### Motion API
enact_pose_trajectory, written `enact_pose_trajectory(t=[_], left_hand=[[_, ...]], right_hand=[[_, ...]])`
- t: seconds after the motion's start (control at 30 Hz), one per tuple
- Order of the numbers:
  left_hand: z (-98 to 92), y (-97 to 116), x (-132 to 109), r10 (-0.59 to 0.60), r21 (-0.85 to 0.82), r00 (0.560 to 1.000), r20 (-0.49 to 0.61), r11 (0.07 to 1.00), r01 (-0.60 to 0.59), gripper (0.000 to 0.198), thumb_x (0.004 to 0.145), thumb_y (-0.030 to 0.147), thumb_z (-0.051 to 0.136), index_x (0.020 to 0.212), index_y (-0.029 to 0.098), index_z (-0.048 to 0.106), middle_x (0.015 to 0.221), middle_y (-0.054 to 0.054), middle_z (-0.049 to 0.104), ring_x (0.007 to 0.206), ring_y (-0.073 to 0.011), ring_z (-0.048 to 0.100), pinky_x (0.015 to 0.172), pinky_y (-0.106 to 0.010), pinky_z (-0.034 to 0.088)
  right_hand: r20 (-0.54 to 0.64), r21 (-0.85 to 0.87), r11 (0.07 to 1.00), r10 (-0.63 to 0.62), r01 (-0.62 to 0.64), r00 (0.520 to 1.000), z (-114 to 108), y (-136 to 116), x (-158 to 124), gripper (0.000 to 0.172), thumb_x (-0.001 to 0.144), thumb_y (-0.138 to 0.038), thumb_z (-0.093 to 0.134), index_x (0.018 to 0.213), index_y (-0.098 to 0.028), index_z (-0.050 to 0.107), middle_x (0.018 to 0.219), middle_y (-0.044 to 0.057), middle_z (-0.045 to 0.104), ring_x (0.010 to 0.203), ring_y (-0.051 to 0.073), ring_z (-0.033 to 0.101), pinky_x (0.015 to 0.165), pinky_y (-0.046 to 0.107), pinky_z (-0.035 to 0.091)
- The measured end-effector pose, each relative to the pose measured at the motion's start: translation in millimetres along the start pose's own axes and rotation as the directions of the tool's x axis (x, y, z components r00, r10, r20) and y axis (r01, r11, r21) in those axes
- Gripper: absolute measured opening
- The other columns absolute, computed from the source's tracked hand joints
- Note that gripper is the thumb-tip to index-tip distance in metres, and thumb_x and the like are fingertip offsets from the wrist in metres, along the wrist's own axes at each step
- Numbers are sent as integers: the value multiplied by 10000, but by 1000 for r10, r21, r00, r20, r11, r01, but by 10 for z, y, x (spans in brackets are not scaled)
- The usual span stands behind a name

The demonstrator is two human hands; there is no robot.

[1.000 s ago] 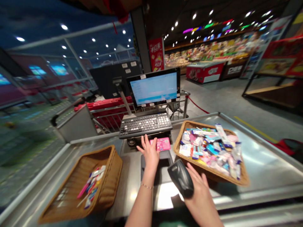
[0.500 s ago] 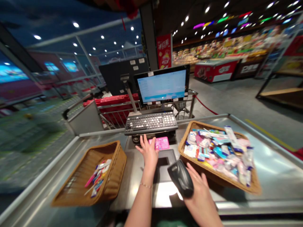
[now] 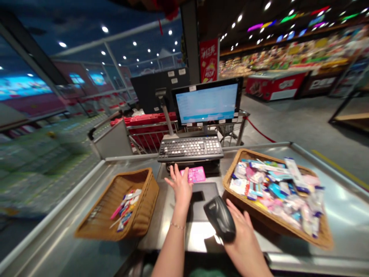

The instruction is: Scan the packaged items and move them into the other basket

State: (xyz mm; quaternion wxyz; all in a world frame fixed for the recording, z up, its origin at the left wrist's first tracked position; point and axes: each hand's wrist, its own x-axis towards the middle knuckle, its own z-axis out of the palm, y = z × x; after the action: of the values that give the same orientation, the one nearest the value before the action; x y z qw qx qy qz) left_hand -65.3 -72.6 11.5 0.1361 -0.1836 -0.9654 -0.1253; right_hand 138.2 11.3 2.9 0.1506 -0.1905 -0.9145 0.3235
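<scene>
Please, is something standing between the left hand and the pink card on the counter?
Nothing visible stands there. The left hand is right at the left corner of the pink card, which lies just below the keyboard.

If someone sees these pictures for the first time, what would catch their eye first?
A large wicker basket heaped with small colourful packets stands out on the steel counter at right. In the middle, the right hand holds a black barcode scanner, and the left hand is next to a pink card. Behind them, a bright monitor rises above a keyboard.
</scene>
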Motion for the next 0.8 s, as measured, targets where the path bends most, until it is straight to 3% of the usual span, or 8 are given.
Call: enact_pose_trajectory(t=[0.27, 0.8], left_hand=[[-4, -101, -16, -38, 2, 999, -25, 999, 38, 662, 678, 206, 770, 1296, 314, 557, 1554, -172, 279, 1463, -385, 146, 1061, -742, 153], [-73, -265, -88, -134, 0, 990, -52, 991, 135, 644, 714, 151, 699, 1315, 320, 538, 1563, -148, 272, 1464, -381, 140, 1077, -727, 144]], right_hand=[[131, 6, 1000, -4, 3, 991, 12, 23, 64, 569, 707, -176, 509, 1270, -221, 577, 1381, 112, 562, 1393, 305, 373, 1125, 657, 179], [167, -1, 999, -32, 33, 985, 108, -33, 149, 563, 719, -161, 495, 1273, -217, 578, 1410, 110, 533, 1392, 294, 376, 1132, 635, 207]])
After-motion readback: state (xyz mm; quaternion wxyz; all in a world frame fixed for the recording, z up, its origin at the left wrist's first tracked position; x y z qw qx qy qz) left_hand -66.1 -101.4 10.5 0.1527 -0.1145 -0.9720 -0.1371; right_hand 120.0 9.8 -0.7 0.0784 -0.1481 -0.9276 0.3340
